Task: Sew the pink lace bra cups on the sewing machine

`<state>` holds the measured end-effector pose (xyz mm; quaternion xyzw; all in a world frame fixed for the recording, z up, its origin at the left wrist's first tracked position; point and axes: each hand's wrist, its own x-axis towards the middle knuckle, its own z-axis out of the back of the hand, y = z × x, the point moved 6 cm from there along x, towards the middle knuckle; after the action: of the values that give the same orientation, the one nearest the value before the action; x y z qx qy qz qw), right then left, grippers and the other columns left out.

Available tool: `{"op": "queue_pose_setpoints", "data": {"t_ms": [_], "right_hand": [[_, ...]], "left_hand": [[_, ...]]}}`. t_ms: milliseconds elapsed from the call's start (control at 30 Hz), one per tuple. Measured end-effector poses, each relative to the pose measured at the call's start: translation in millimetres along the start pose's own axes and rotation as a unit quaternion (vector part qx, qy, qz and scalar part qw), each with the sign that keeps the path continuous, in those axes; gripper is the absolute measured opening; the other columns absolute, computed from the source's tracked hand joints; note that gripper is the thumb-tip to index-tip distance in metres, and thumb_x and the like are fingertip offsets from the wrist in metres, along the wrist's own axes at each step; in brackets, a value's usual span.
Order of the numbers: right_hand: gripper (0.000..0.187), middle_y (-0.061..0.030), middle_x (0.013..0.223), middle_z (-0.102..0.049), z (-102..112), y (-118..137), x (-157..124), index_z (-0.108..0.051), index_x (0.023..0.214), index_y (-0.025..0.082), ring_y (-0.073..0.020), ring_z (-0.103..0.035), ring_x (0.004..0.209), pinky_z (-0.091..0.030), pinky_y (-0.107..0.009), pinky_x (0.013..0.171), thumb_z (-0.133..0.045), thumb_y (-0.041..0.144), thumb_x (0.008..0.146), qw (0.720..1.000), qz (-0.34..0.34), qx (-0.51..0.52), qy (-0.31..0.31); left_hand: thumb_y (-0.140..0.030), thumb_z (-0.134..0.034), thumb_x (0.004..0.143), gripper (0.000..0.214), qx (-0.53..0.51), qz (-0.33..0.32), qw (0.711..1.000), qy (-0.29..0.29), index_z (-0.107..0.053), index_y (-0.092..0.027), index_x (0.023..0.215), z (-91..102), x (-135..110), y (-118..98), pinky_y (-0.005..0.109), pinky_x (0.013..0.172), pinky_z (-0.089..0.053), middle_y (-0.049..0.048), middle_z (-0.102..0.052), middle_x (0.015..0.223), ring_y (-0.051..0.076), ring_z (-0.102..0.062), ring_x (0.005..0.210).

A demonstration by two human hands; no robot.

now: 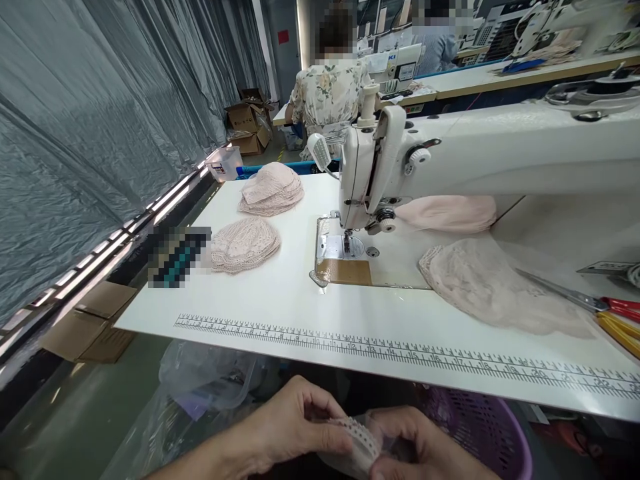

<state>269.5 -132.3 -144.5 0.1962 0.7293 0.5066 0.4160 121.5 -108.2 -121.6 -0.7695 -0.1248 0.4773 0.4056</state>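
Note:
Below the table's front edge, my left hand [295, 427] pinches a pale piece of lace fabric [361, 440] with a dotted, holed edge. My right hand [413, 443] grips the same fabric from the other side. Part of the fabric is hidden behind my fingers and cut off by the frame's bottom. Beyond my hands stands a white sewing machine [367, 180], its needle and presser foot [347, 241] over the metal plate. Two stacks of pinkish lace pieces, a nearer stack [245, 245] and a farther stack [273, 189], lie left of the machine.
Scissors [600, 304] with red and yellow handles lie at the right, by loose lace fabric [490, 287]. A printed ruler [350, 345] runs along the white table's front. Underneath are a purple basket [520, 440] and a clear plastic bin [215, 373]. A person [330, 93] sits ahead.

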Motion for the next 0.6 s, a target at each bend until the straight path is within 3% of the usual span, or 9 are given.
{"op": "queue_pose_setpoints", "data": {"t_ms": [133,267,400,600], "right_hand": [[0.036,0.0027,0.066,-0.049,3,4,-1,-0.059,0.067,0.015,-0.0111,-0.040,0.063,-0.029,-0.022,0.057,-0.074,0.048,0.069,0.998,-0.009,0.016,0.055],[0.040,0.0039,0.063,-0.047,4,18,0,-0.055,0.061,0.015,-0.0095,-0.039,0.060,-0.028,-0.021,0.055,-0.075,0.049,0.070,0.994,0.011,0.056,0.089],[0.033,0.0036,0.063,-0.051,5,25,3,-0.063,0.065,0.013,-0.0089,-0.042,0.060,-0.030,-0.020,0.056,-0.078,0.043,0.069,0.995,0.017,0.047,0.088],[0.026,0.0014,0.068,-0.057,13,27,-2,-0.072,0.073,0.012,-0.0099,-0.047,0.064,-0.034,-0.020,0.059,-0.077,0.037,0.070,0.995,0.013,0.024,0.100]], "left_hand": [[-0.047,-0.087,0.051,0.043,-0.041,0.005,0.999,-0.020,-0.070,-0.011,0.067,7.2,1,4,0.020,0.061,-0.036,-0.0004,-0.061,0.062,0.009,-0.049,0.059],[-0.044,-0.090,0.048,0.044,-0.101,0.011,0.995,-0.022,-0.067,-0.011,0.067,15.2,1,9,0.017,0.057,-0.033,-0.0036,-0.057,0.057,0.006,-0.045,0.055],[-0.045,-0.091,0.043,0.050,-0.061,0.030,0.997,0.031,-0.073,-0.010,0.074,8.8,0,7,0.018,0.057,-0.036,0.0000,-0.061,0.060,0.007,-0.050,0.055],[-0.043,-0.087,0.056,0.038,-0.090,-0.025,0.995,0.027,-0.073,-0.010,0.068,17.1,-7,-1,0.022,0.062,-0.045,0.0049,-0.067,0.062,0.012,-0.059,0.059]]}}
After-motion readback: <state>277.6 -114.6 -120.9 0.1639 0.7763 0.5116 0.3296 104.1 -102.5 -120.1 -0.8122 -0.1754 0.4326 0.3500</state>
